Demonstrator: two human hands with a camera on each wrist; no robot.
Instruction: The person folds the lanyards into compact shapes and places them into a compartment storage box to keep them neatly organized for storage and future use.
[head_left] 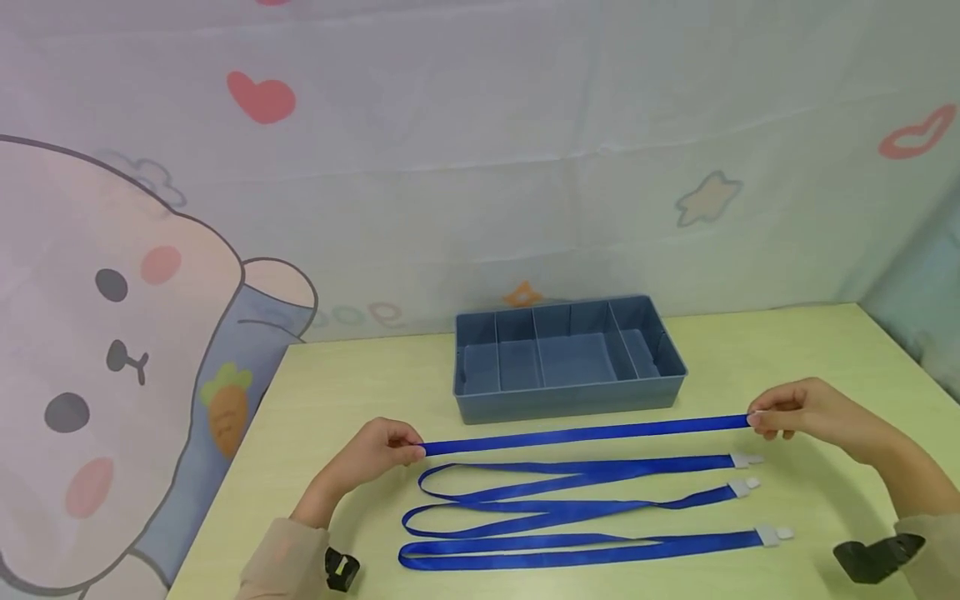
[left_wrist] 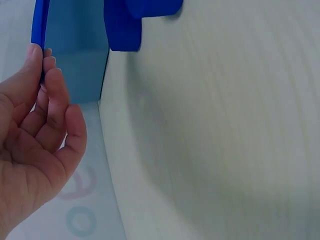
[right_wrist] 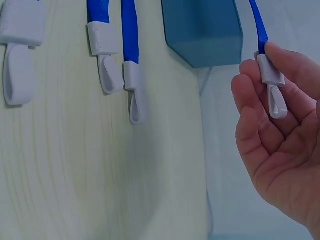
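Note:
A blue lanyard (head_left: 585, 435) is stretched taut between both hands, just in front of the grey-blue box. My left hand (head_left: 378, 450) pinches its looped end between thumb and fingers. At the other end my right hand (head_left: 813, 417) pinches the strap beside its white plastic clip (right_wrist: 271, 70), which lies along the fingers in the right wrist view. Nearer the front, three more blue lanyards (head_left: 600, 560) lie lengthwise on the table in a row, their white clips (head_left: 771, 535) at the right and their loops at the left.
The divided box (head_left: 570, 402) stands at the back of the pale wooden table (head_left: 390, 375), its compartments open upward. Behind the table hangs a printed cloth (head_left: 465, 167) with a cartoon animal. Dark straps with buckles (head_left: 877, 557) show at both wrists.

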